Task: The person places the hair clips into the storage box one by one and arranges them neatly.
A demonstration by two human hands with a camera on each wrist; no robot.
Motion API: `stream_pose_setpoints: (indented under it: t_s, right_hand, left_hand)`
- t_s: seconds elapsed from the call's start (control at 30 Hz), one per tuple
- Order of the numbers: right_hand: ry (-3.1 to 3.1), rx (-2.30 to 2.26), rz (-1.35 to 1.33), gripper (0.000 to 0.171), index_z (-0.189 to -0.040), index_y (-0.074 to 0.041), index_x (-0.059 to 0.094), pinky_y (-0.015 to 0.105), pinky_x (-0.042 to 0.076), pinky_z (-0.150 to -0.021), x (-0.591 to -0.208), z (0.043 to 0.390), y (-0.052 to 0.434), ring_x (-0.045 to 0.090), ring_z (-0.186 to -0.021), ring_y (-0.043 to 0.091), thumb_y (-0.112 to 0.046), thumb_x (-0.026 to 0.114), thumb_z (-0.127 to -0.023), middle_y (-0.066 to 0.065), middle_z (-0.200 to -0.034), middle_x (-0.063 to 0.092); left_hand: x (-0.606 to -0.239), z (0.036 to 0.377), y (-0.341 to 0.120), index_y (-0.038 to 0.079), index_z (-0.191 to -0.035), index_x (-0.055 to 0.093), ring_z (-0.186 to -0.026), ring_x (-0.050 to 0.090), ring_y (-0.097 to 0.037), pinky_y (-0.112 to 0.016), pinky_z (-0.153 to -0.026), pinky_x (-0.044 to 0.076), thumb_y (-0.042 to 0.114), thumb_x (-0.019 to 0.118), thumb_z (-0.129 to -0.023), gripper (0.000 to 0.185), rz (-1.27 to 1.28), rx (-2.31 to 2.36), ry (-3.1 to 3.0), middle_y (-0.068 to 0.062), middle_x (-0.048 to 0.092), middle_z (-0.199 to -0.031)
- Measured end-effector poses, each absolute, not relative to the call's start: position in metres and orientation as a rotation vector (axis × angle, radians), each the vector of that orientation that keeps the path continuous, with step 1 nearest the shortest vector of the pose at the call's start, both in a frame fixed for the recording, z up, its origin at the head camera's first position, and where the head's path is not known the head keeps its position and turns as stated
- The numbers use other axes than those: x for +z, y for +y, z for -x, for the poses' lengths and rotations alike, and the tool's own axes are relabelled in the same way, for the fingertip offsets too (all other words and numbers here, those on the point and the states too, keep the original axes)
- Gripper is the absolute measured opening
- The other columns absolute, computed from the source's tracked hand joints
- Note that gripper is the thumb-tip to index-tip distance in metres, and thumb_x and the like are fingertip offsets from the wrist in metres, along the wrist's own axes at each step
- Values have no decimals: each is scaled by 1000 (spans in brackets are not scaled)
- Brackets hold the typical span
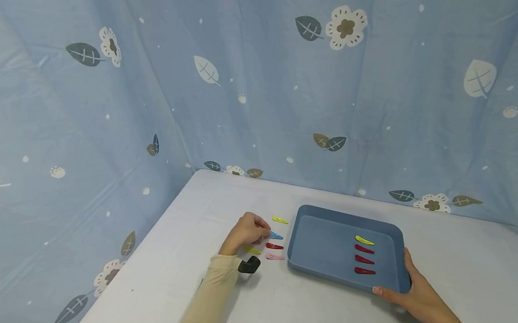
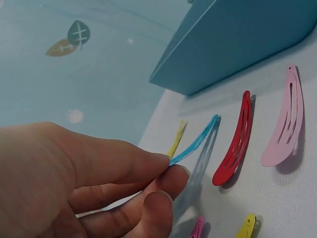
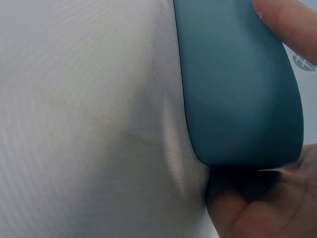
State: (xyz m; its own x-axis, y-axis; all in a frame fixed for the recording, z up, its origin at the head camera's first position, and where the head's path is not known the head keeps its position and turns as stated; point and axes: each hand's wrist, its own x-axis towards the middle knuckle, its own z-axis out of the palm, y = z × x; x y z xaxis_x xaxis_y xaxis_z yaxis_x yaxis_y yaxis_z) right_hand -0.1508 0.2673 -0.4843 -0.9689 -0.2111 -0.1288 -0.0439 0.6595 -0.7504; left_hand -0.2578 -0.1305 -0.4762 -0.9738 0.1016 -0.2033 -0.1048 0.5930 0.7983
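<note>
At the left of the head view the left hand (image 1: 246, 231) pinches a blue clip (image 1: 276, 236) by one end, thumb against forefinger. In the left wrist view the blue clip (image 2: 195, 141) angles up off the table (image 1: 317, 319), its far tip pointing at the tray. It looks thin, light and springy, a slick painted strip, so a fingertip pinch at the narrow end seems the sensible hold; squeezed mid-length it might snap open.

Around it on the table lie a yellow clip (image 1: 280, 220) above, a red clip (image 1: 274, 246) and a pink clip (image 1: 274, 257) below.

Just right of centre sits the tray (image 1: 325, 218), holding one yellow and three red clips in a column.

At the lower right the right hand (image 1: 412, 293) grips the tray's near right corner, thumb on the rim and fingers curled under it.
</note>
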Motion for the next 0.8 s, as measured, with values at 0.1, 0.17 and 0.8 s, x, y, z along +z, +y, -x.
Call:
stream_pose_setpoints:
  t_s: [0.1,0.17,0.8]
  right_hand:
    - [2670,-1218,221,102,-125,-26,-27,59,25,-78,-485,151,267,9,-118,45,-37,60,-73,14,-137,-14]
    - [2672,-1222,225,102,-125,-26,-27,59,25,-78,-486,151,267,8,-119,45,-37,60,-73,14,-137,-14]
    - [2668,-1194,197,102,-124,-26,-28,59,27,-77,-482,150,267,12,-117,47,-39,59,-73,17,-136,-12]
  left_hand:
    - [-475,257,-131,13,-74,63,-54,54,-15,-26,-48,44,20,63,-73,6,-8,1326,2598,-4,60,-67]
    - [-474,257,-132,14,-75,63,-55,54,-16,-27,-49,44,20,62,-73,7,-8,1317,2607,-3,60,-67]
    - [-464,256,-138,14,-78,63,-61,55,-21,-31,-50,42,23,59,-75,10,-11,1392,2584,-1,63,-71]
